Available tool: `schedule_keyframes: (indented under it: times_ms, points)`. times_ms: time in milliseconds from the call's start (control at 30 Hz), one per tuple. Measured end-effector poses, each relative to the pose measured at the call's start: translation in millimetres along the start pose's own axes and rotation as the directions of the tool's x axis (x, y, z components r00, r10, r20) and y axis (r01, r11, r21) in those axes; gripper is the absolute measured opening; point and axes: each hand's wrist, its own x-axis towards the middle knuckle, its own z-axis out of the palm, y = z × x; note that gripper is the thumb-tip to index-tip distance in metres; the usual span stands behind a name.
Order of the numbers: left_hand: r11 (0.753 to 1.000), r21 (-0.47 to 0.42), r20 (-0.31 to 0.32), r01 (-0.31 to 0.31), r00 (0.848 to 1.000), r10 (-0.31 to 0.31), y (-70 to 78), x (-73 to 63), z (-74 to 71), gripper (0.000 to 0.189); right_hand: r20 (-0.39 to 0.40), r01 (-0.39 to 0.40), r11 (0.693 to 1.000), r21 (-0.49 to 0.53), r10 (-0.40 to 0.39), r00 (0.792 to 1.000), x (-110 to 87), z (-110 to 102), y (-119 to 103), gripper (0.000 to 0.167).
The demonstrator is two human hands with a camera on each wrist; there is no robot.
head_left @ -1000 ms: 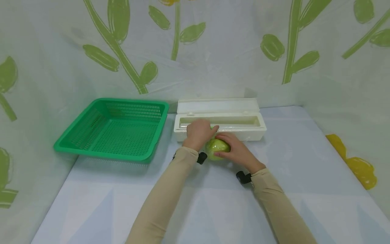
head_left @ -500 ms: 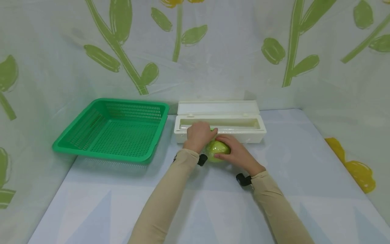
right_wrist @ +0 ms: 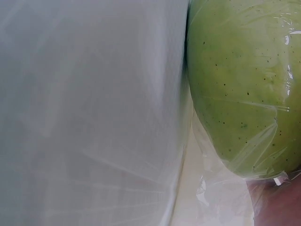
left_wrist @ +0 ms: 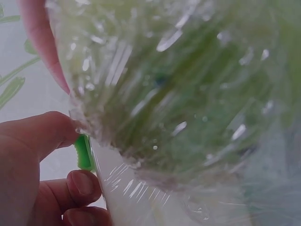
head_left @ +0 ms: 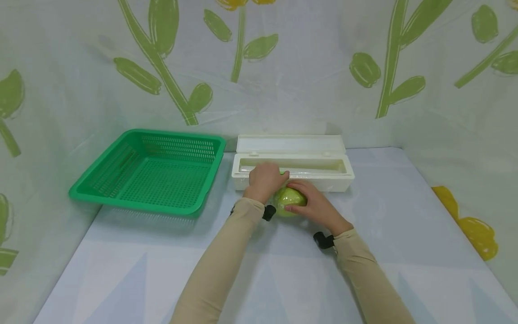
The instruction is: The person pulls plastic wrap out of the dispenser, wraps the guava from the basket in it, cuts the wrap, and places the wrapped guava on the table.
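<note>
A speckled green fruit (head_left: 289,199), wrapped in clear cling film (left_wrist: 136,190), sits on the table before a long white cling film box (head_left: 328,183). My right hand (head_left: 319,206) grips the fruit from the right, thumb near and fingers over the far side. At the box's front edge, my left hand (head_left: 265,181) pinches a small green slide cutter (left_wrist: 84,153) between thumb and curled fingers. Film runs from the fruit toward this edge in the left wrist view. Most of the left fingers are hidden in the head view.
The box's lid (head_left: 289,144) stands open at the back, with a film roll (head_left: 311,171) inside. A green plastic basket (head_left: 133,206) stands to the left. A white, leaf-patterned sheet (head_left: 307,90) hangs behind the table (head_left: 388,198).
The head view has shifted slightly. Both hands, the fruit and the box keep nearly the same places relative to each other.
</note>
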Motion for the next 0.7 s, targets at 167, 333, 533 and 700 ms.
schedule_keyframes:
  times_ms: [167, 333, 533, 700]
  points:
    - [1.000, -0.007, -0.010, 0.002, 1.000, -0.002, -0.1, -1.1, -0.5, 0.050, -0.006, 0.012, 1.000, -0.005, -0.012, 1.000, -0.5, 0.1, 0.9, 0.065]
    - [1.000, -0.006, -0.016, 0.004, 1.000, -0.004, -2.8, -0.5, -1.3, 0.050, -0.002, 0.004, 1.000, 0.001, -0.004, 1.000, 1.1, -0.2, 0.2, 0.065]
    - [0.999, -0.029, -0.007, 0.016, 1.000, -0.016, -5.8, 0.4, -1.3, 0.050, -0.004, 0.010, 1.000, -0.008, -0.010, 1.000, 2.3, -1.5, 0.2, 0.064]
    - [0.999, -0.009, -0.015, 0.040, 0.999, -0.041, -7.0, -1.5, 0.3, 0.051, 0.004, 0.009, 1.000, 0.001, -0.009, 1.000, 0.8, -1.6, -0.6, 0.064]
